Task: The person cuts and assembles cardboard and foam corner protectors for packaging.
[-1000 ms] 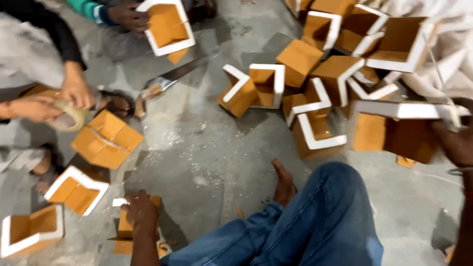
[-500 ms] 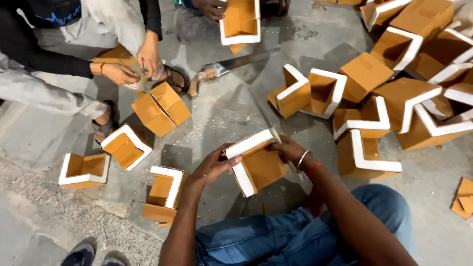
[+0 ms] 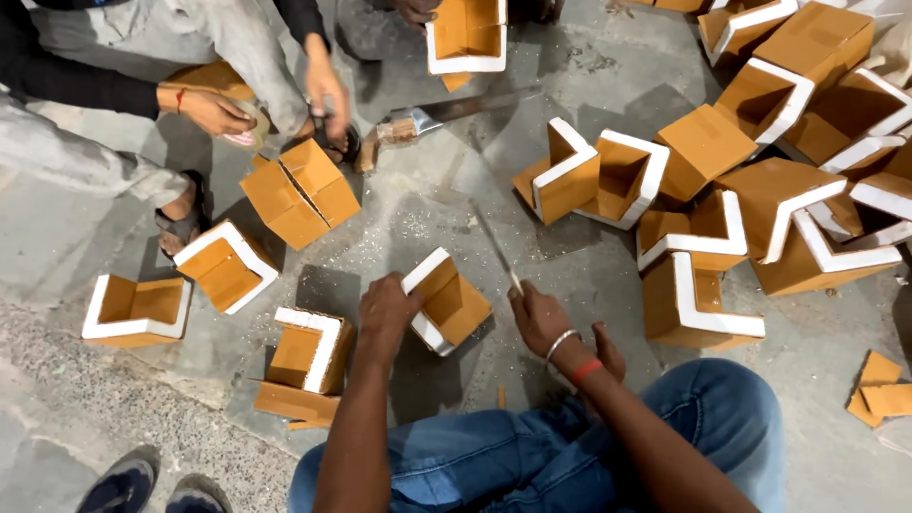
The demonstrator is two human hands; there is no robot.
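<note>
Two hands work: left hand (image 3: 388,313) clamps a foam-edged cardboard corner piece (image 3: 446,301); right hand (image 3: 540,318) grips a thin blade (image 3: 494,243).

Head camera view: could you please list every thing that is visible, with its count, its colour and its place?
corner piece: one, tan with white foam edge, on the floor, left hand on it
blade: one, thin, dark, in the right hand
other corner pieces: many, tan and white, piled at right, several scattered at left
saw: one, grey, top centre
tape roll: one, in a co-worker's hands, top left
floor: grey, dusty
left hand: one, centre
right hand: one, with bangles on the wrist
</note>
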